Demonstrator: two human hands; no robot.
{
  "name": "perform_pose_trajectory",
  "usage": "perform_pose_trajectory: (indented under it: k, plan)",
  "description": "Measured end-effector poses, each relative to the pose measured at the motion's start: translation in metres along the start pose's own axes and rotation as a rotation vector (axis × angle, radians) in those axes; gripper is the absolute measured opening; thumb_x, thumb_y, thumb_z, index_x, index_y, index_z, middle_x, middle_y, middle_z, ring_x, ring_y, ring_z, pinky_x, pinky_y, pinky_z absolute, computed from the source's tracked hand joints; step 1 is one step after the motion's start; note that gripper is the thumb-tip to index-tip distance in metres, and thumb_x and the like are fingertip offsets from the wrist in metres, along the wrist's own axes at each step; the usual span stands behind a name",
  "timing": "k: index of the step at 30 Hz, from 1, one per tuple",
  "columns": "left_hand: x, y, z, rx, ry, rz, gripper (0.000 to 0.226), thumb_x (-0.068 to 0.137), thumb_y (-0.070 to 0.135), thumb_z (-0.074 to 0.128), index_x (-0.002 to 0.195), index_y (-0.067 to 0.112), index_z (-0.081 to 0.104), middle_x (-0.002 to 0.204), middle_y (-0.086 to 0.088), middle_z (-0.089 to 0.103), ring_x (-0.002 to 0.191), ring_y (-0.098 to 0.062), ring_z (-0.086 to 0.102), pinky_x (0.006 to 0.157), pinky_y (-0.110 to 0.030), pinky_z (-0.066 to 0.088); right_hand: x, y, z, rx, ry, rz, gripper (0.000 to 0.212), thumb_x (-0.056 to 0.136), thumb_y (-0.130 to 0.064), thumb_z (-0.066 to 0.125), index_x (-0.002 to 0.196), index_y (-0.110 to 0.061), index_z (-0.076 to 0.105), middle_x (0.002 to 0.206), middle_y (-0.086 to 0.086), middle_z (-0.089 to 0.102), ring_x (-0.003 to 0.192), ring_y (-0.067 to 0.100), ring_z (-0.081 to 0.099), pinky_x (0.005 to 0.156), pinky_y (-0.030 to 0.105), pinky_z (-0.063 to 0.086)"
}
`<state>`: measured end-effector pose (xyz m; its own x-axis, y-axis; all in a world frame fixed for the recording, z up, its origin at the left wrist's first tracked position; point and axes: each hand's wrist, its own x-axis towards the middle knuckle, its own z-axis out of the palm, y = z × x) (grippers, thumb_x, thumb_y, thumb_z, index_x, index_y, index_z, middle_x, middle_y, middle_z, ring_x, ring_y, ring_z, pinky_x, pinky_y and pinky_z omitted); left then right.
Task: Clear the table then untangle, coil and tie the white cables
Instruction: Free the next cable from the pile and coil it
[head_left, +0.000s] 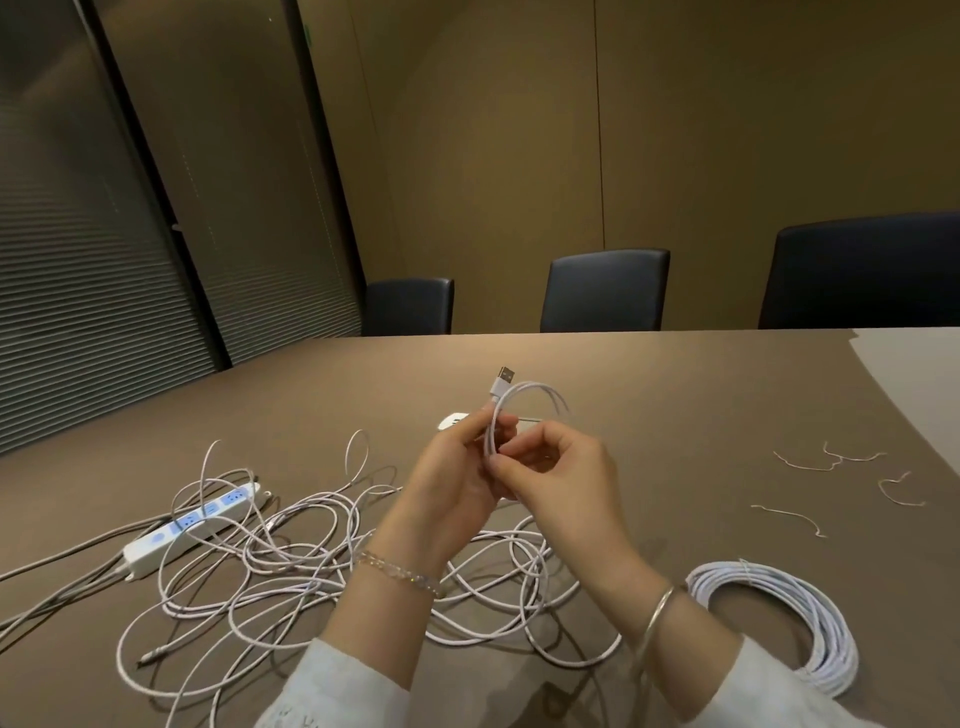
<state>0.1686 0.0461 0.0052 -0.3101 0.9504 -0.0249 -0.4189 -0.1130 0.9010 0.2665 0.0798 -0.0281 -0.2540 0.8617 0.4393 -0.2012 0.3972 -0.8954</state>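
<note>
Both hands are raised over the middle of the brown table (649, 395). My left hand (457, 478) pinches a small loop of white USB cable (535, 395), whose metal plug (505, 375) sticks up above the fingers. My right hand (561, 478) pinches the same cable just below the loop. The rest of this cable runs down into a loose tangle of white cables (311, 566) spread on the table under my forearms. A finished white cable coil (789, 618), bound with a tie, lies at the right by my right wrist.
A white power strip (192, 525) with grey leads lies at the left, partly under the tangle. Several loose wire ties (795, 514) are scattered at the right. A small white object (451, 420) sits behind my hands. Dark chairs (605, 291) stand along the far edge.
</note>
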Motion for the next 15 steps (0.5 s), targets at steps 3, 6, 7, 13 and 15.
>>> perform_pose_trajectory:
  k: [3,6,7,13,15]
  plan:
    - [0.001,0.005,-0.002,-0.086,-0.066,-0.014,0.036,0.101,0.025,0.041,0.068,0.013,0.050,0.067,-0.003,0.053,0.062,-0.019,0.055,0.072,-0.036,0.045,-0.002,0.005,0.002,-0.068,0.003,-0.027,0.019,0.069,-0.013,0.083,0.066,-0.014,0.064,0.063,0.000,0.068,0.057,0.018,0.066,0.058,0.035,0.058]
    - [0.003,0.018,-0.011,-0.179,-0.085,0.037,0.036,0.101,0.027,0.040,0.068,0.015,0.046,0.055,0.002,0.040,0.055,-0.013,0.041,0.059,-0.028,0.047,0.000,0.010,0.005,-0.030,-0.146,0.036,0.022,0.070,-0.013,0.082,0.069,-0.015,0.061,0.064,-0.001,0.066,0.052,0.020,0.063,0.055,0.036,0.057]
    - [0.004,0.025,-0.014,-0.199,-0.088,0.057,0.034,0.100,0.027,0.040,0.068,0.016,0.046,0.053,0.004,0.035,0.049,-0.010,0.035,0.051,-0.024,0.044,0.001,0.012,0.005,-0.063,-0.243,0.051,0.021,0.070,-0.014,0.082,0.071,-0.017,0.061,0.063,-0.001,0.065,0.052,0.019,0.062,0.055,0.035,0.056]
    - [0.004,0.059,-0.044,-0.298,-0.152,0.054,0.030,0.096,0.026,0.042,0.068,0.015,0.046,0.049,0.008,0.026,0.047,-0.005,0.008,0.041,-0.016,0.012,0.018,0.036,-0.021,-0.552,-0.664,0.034,0.010,0.084,-0.018,0.069,0.076,-0.023,0.068,0.066,-0.004,0.068,0.061,0.007,0.063,0.068,0.031,0.055]
    - [0.000,0.065,-0.053,-0.268,-0.151,0.039,0.032,0.098,0.026,0.040,0.068,0.015,0.046,0.049,0.008,0.026,0.046,-0.004,0.009,0.039,-0.016,0.014,0.026,0.046,-0.032,-0.628,-0.620,0.054,0.011,0.088,-0.018,0.065,0.078,-0.021,0.068,0.074,0.000,0.071,0.073,0.014,0.067,0.076,0.032,0.053]
